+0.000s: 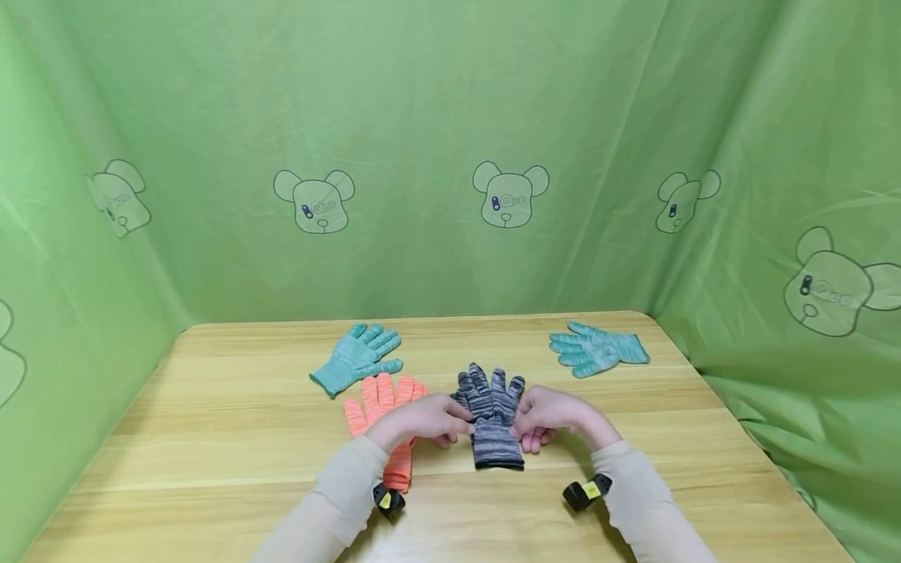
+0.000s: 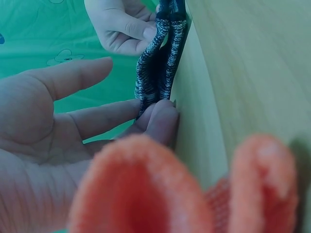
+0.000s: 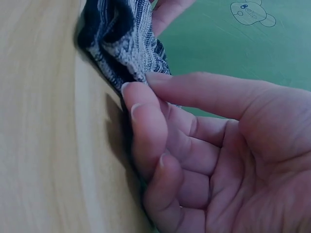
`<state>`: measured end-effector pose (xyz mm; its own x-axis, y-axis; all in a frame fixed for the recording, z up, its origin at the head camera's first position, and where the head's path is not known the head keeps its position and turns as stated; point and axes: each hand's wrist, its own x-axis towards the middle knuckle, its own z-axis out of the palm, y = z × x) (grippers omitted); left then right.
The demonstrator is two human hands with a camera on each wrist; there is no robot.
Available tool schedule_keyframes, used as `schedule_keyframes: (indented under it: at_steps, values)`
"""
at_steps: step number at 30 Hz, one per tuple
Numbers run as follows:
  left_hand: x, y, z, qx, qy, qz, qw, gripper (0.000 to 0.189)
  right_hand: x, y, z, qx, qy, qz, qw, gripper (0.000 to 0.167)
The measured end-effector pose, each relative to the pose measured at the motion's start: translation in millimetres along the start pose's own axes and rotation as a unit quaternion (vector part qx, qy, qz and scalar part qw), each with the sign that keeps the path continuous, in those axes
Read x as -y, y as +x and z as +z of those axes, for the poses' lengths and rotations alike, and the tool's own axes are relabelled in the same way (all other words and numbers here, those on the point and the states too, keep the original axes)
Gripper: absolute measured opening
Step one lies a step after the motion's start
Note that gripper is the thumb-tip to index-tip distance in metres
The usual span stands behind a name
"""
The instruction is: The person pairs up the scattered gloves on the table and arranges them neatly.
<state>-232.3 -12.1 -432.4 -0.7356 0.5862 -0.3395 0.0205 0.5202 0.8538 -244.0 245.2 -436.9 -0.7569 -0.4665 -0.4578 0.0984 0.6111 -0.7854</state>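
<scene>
- Right hand (image 1: 552, 410) is pinching and left hand (image 1: 427, 417) is touching the grey striped glove (image 1: 497, 444) on the counter (image 1: 246, 438) (head view).
- Left wrist view: thumb is standing apart; cannot tell whether fingers are pinching.
- Right wrist view: thumb and forefinger are pinching the edge. Risk: uneven tugging skewing the knit. No container is showing.

hands (image 2: 48, 121) both touching striped glove (image 2: 145, 67) | orange glove (image 2: 182, 177) blurred, foreground | tabletop (image 2: 252, 68) right
</scene>
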Motion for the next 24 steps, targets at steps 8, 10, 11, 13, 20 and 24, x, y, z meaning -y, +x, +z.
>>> schedule_keyframes:
  at_steps: [8,10,11,13,20,24]
  values:
    - [1.5,1.2,-1.2,-0.019,-0.012,-0.012,0.9997,0.044,0.8,-1.0,-1.2,-0.005,0.001,0.004,1.0000,0.016]
    - [1.5,0.9,-1.6,-0.023,-0.021,-0.014,0.9994,0.046,0.9,-1.8,-3.2,-0.015,0.007,0.005,0.9998,0.019]
    - [1.6,0.7,-2.0,-0.025,-0.026,-0.015,0.9992,0.046,1.4,-2.5,-4.4,-0.022,0.011,0.007,0.9997,0.022]
    - [1.7,0.4,-2.6,-0.029,-0.035,-0.017,0.9988,0.047,2.3,-3.2,-6.8,-0.039,0.020,0.013,0.9990,0.026]
    - [2.4,-0.2,-5.2,-0.048,-0.061,-0.020,0.9968,0.052,0.7,2.2,-14.3,-0.133,0.041,0.027,0.9899,0.019]
    - [2.2,0.8,-6.0,-0.054,-0.062,-0.029,0.9962,0.053,-1.7,5.9,-16.3,-0.181,0.044,0.016,0.9825,0.016]
